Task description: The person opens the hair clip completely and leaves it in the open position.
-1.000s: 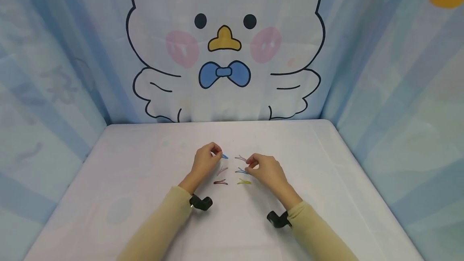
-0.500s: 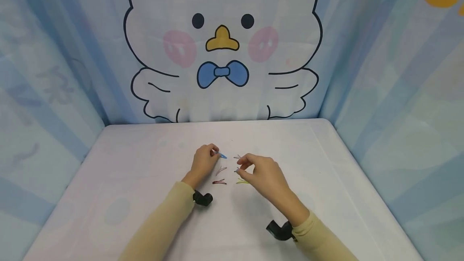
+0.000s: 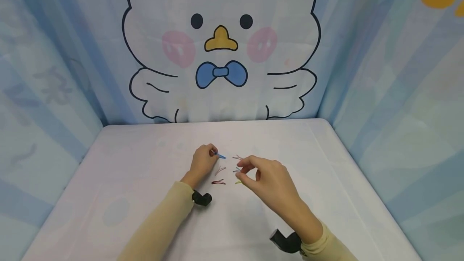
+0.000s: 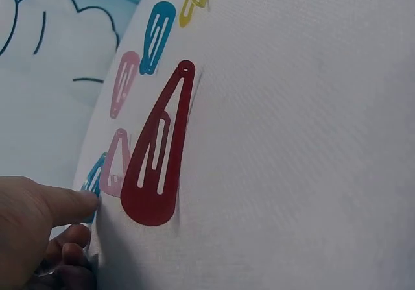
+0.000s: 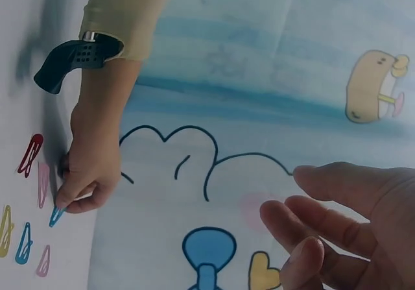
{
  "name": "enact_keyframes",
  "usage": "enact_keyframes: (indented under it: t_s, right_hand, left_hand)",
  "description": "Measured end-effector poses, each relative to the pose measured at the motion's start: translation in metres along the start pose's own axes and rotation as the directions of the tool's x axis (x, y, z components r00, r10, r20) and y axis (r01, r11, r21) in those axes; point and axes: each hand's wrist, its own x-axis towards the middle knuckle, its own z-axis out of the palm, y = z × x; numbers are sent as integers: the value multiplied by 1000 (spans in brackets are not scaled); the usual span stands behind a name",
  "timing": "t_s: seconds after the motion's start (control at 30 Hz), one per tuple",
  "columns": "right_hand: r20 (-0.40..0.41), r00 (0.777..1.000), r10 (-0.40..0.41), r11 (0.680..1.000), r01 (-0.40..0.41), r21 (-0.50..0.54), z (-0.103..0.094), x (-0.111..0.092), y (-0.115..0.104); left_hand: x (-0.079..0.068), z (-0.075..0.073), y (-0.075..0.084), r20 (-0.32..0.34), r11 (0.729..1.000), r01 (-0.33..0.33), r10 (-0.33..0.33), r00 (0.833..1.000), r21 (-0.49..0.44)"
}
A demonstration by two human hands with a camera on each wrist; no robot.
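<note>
My left hand [image 3: 204,161] pinches a blue snap hair clip [image 3: 222,156] at the far end of the left column, low over the white table. In the left wrist view a fingertip lies over this clip's end. Closer to me in the same column are a pink hair clip [image 4: 108,191] and a dark red hair clip [image 4: 149,212]. My right hand [image 3: 272,180] hovers over the right column, thumb and fingers apart, nothing between them. Under its fingertips in the head view lie a second pink clip [image 3: 237,157], another blue clip [image 4: 166,11] and a yellow clip [image 3: 238,182], partly hidden.
A white-covered table [image 3: 108,164] spreads around the clips. Behind it hangs a curtain [image 3: 224,104] with a printed cartoon bird, and patterned blue curtains [image 3: 43,92] close both sides. A black wrist camera [image 3: 201,199] sits on each forearm.
My right hand has lifted off the blue clip in the right column and drawn back toward me, its fingers spreading. My left hand stays almost in place on its blue clip.
</note>
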Motion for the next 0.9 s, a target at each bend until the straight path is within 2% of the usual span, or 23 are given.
enact_keyframes:
  t_s: [0.2, 0.53, 0.67, 0.9]
  right_hand:
    - [-22, 1000, -9, 1000, 9, 0, -1, 0, 0]
    - [-47, 999, 9, 1000, -9, -4, 3, 1, 9]
    - [-57, 998, 13, 1000, -13, -12, 6, 2, 12]
    - [-92, 996, 11, 999, -15, -49, 9, 4, 17]
  left_hand:
    - [-3, -4, 2, 35, 1000, 10, -9, 999, -26]
    - [-13, -10, 9, 56, 992, -59, 66, 996, -115]
    - [-23, -19, 19, 44, 986, -87, 94, 995, -143]
    - [-50, -46, 47, -6, 960, -202, 205, 979, -195]
